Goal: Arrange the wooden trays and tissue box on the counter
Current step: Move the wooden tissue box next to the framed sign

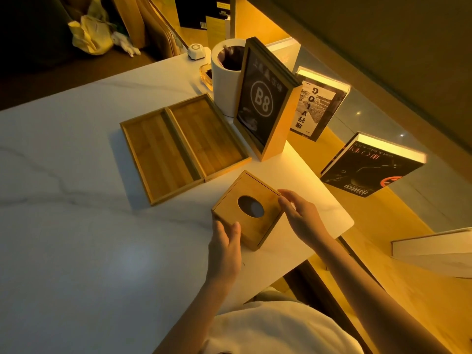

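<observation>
Both hands bracket the tissue box (249, 210) near the counter's (76, 226) right edge: left hand (224, 247) grips its near corner, right hand (301, 217) pinches the far-right side. Two wooden trays (184, 146) lie touching, just beyond. Advice: slide it flat, square to the trays, away from the edge.

The room is dim, and everything looks yellow and warm. Bright light comes from the right, under the shelf (332, 26), and it glows on the top edges of the books (390, 146). The white surface (76, 226) is pale, with a soft bright spot near the bottom. The far left corner is almost black. The wooden trays (184, 141) throw soft shadows to the left. Straight lines bend near the edges, as with a wide lens. The whole picture is a little soft and fuzzy.
</observation>
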A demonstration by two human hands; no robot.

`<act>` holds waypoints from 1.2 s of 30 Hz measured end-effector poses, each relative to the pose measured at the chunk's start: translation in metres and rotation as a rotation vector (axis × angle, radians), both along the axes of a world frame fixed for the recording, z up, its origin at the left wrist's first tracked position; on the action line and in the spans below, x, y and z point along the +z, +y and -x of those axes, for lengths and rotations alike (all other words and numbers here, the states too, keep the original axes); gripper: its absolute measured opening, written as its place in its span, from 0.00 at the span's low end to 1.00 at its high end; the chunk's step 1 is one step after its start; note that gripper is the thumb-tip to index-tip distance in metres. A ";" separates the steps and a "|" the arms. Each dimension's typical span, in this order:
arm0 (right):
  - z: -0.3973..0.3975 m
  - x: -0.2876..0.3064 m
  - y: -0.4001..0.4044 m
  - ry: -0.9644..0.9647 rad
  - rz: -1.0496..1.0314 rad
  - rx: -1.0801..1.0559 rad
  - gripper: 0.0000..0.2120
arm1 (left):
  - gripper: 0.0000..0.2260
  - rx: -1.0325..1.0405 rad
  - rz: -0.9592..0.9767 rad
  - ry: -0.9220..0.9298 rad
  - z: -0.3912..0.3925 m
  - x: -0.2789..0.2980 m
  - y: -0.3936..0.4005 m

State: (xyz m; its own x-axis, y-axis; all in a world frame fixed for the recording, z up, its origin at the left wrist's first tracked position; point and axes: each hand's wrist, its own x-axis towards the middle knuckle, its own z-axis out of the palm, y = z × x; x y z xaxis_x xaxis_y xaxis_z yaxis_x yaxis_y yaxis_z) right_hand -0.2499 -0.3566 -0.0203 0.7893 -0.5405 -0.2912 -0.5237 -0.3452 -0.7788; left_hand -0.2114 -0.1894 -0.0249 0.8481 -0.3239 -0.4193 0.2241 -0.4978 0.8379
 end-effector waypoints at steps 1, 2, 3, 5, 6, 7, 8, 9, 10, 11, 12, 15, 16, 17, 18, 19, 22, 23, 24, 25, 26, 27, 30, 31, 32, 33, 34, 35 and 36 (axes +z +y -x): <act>-0.001 0.001 0.001 -0.001 0.019 0.009 0.17 | 0.19 -0.008 0.013 0.013 0.002 0.002 -0.002; -0.001 0.001 0.002 0.001 0.034 0.007 0.17 | 0.17 -0.007 0.024 0.019 0.002 0.003 -0.004; 0.000 0.002 0.003 0.002 0.045 -0.002 0.16 | 0.17 -0.010 0.029 0.016 0.000 0.003 -0.007; 0.003 0.002 0.003 0.001 0.054 -0.018 0.16 | 0.18 -0.019 0.031 -0.003 -0.005 0.002 -0.010; 0.005 0.002 0.004 -0.001 0.058 -0.017 0.16 | 0.19 -0.024 0.030 -0.007 -0.010 0.001 -0.010; 0.008 0.003 0.005 -0.004 0.064 -0.013 0.15 | 0.20 -0.035 0.020 -0.005 -0.015 -0.001 -0.011; 0.010 0.003 0.006 -0.008 0.070 -0.008 0.15 | 0.21 -0.045 0.010 -0.003 -0.020 -0.001 -0.012; 0.012 0.003 0.007 -0.014 0.074 -0.004 0.15 | 0.22 -0.057 -0.001 -0.006 -0.024 -0.002 -0.012; 0.014 0.003 0.009 -0.017 0.077 -0.002 0.15 | 0.22 -0.067 -0.007 -0.009 -0.028 -0.002 -0.013; 0.016 0.003 0.010 -0.020 0.081 0.000 0.15 | 0.21 -0.072 -0.010 -0.009 -0.031 -0.003 -0.014; 0.017 0.002 0.012 -0.021 0.081 -0.002 0.15 | 0.21 -0.075 -0.015 -0.009 -0.033 -0.004 -0.015; 0.018 0.000 0.015 -0.026 0.056 -0.021 0.15 | 0.21 -0.098 -0.048 -0.022 -0.035 -0.007 -0.014; 0.018 0.000 0.016 -0.023 0.066 -0.023 0.15 | 0.22 -0.116 -0.052 -0.033 -0.035 -0.007 -0.013; 0.019 -0.001 0.018 -0.016 0.121 -0.026 0.16 | 0.23 -0.131 -0.056 -0.049 -0.035 -0.006 -0.012; 0.019 -0.002 0.021 -0.013 0.225 -0.029 0.17 | 0.25 -0.143 -0.058 -0.076 -0.034 -0.005 -0.010; 0.020 -0.003 0.025 -0.021 0.350 -0.024 0.18 | 0.27 -0.159 -0.063 -0.130 -0.033 -0.005 -0.008; 0.024 -0.008 0.044 0.007 0.625 0.090 0.23 | 0.26 -0.271 -0.140 -0.442 -0.033 -0.011 0.004; 0.025 -0.008 0.051 0.047 0.635 0.145 0.26 | 0.25 -0.330 -0.180 -0.521 -0.034 -0.015 0.008; 0.026 -0.009 0.059 0.079 0.604 0.182 0.29 | 0.26 -0.386 -0.223 -0.564 -0.035 -0.019 0.012; 0.026 -0.011 0.066 0.109 0.545 0.199 0.32 | 0.28 -0.430 -0.268 -0.586 -0.037 -0.023 0.016; 0.026 -0.013 0.071 0.140 0.490 0.203 0.34 | 0.30 -0.459 -0.310 -0.597 -0.038 -0.027 0.018; 0.027 -0.016 0.075 0.155 0.468 0.201 0.36 | 0.32 -0.474 -0.345 -0.607 -0.039 -0.028 0.018; 0.027 -0.021 0.077 0.159 0.467 0.173 0.37 | 0.33 -0.497 -0.407 -0.627 -0.041 -0.029 0.015; 0.026 -0.023 0.076 0.151 0.482 0.160 0.36 | 0.33 -0.499 -0.414 -0.629 -0.041 -0.028 0.013; 0.025 -0.025 0.074 0.140 0.504 0.144 0.35 | 0.33 -0.497 -0.417 -0.628 -0.042 -0.027 0.010; 0.024 -0.027 0.072 0.133 0.528 0.126 0.34 | 0.33 -0.496 -0.421 -0.625 -0.042 -0.026 0.006; 0.023 -0.030 0.069 0.130 0.552 0.110 0.33 | 0.33 -0.499 -0.428 -0.624 -0.042 -0.025 0.003; 0.021 -0.031 0.066 0.132 0.573 0.098 0.32 | 0.33 -0.503 -0.433 -0.626 -0.043 -0.023 -0.001; 0.020 -0.032 0.063 0.136 0.593 0.091 0.32 | 0.33 -0.508 -0.434 -0.628 -0.044 -0.023 -0.004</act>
State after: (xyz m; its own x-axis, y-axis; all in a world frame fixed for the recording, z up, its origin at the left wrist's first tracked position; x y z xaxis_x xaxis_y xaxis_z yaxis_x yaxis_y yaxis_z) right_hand -0.2696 -0.2939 -0.0523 0.8167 -0.5737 -0.0628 -0.5531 -0.7469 -0.3691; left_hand -0.1671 -0.1939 -0.0475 0.7601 -0.6419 -0.1013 -0.5411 -0.7115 0.4483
